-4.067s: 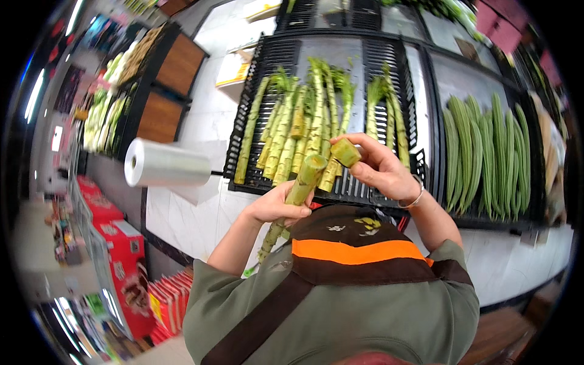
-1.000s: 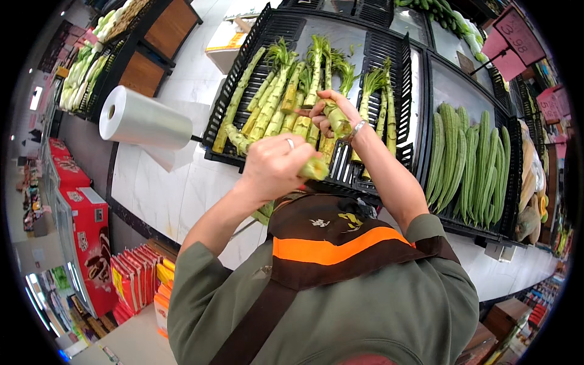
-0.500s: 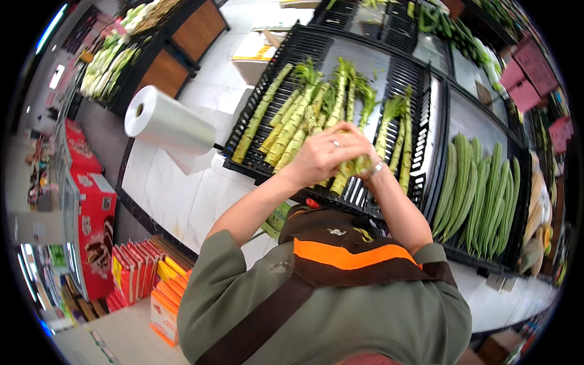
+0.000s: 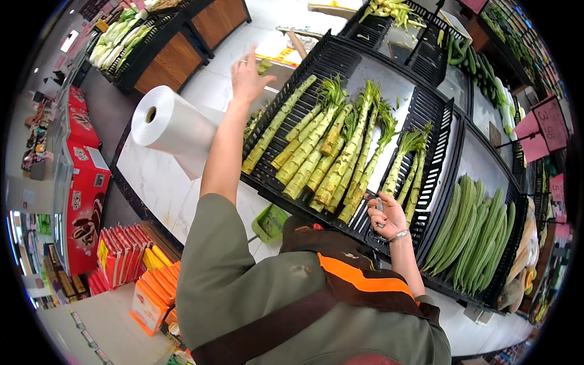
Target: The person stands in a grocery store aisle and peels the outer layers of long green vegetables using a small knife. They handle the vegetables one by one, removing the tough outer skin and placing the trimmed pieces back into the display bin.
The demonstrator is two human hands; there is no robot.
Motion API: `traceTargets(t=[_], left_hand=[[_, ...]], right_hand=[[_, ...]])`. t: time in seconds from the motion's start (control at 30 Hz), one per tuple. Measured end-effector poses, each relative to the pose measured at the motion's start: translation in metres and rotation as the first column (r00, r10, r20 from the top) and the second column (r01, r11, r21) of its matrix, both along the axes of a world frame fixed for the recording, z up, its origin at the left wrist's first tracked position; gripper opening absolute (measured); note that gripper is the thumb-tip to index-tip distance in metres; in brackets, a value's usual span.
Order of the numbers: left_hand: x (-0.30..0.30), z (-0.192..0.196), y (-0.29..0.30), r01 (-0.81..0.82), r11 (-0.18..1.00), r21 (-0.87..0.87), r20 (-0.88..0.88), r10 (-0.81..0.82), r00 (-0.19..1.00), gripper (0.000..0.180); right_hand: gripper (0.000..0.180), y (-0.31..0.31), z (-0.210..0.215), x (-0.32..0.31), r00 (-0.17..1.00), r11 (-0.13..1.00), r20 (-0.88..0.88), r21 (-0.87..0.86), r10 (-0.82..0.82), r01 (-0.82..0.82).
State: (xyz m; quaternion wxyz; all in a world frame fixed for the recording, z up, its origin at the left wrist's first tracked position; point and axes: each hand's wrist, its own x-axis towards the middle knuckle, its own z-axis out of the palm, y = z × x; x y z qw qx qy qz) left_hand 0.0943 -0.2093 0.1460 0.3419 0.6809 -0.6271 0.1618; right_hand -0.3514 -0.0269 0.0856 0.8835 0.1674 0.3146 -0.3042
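Several stalks of celtuce [image 4: 331,152], pale green with ringed stems and leafy tops, lie in a slotted black crate [image 4: 447,115]. My left hand [image 4: 246,79] is stretched out past the crate's far left edge, fingers apart. Green peel scraps [image 4: 263,66] show beside its fingers, seemingly loose. Over the crate's front edge, my right hand [image 4: 389,219] is closed around a small grey-handled tool [image 4: 380,212]. Its dark tip points toward the celtuce butts; the blade's kind is too small to tell.
A plastic bag roll [image 4: 173,118] stands left of the crate. Ridged green gourds [image 4: 471,234] fill the crate on the right. A green dustpan [image 4: 271,223] is on the floor by my apron. Beyond the left hand is a white box [image 4: 286,48]. Pink price signs [image 4: 541,129] stand at right.
My hands were together over the celtuce around a green piece. Now they are apart: the left has swung out to the far left and opened; the right has drawn back, showing the tool.
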Motion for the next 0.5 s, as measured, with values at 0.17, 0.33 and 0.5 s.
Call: traceTargets(t=[0.17,0.33,0.5], left_hand=[[-0.033,-0.030,-0.006,0.164,0.986,-0.006,-0.171,-0.163,0.972,0.048],[-0.139,-0.048,0.061,0.538,0.840,0.065,-0.729,-0.328,0.601,0.017],[-0.225,-0.073,0.158,0.833,0.549,0.073,-0.853,-0.398,0.337,0.029]], right_hand=[[0.043,0.006,0.008,-0.004,0.992,0.998,-0.120,-0.052,-0.045,0.039],[0.053,0.018,0.018,0.003,0.985,0.994,-0.151,-0.087,-0.085,0.072],[0.049,0.042,0.019,0.004,0.987,0.995,-0.122,-0.008,-0.101,0.101]])
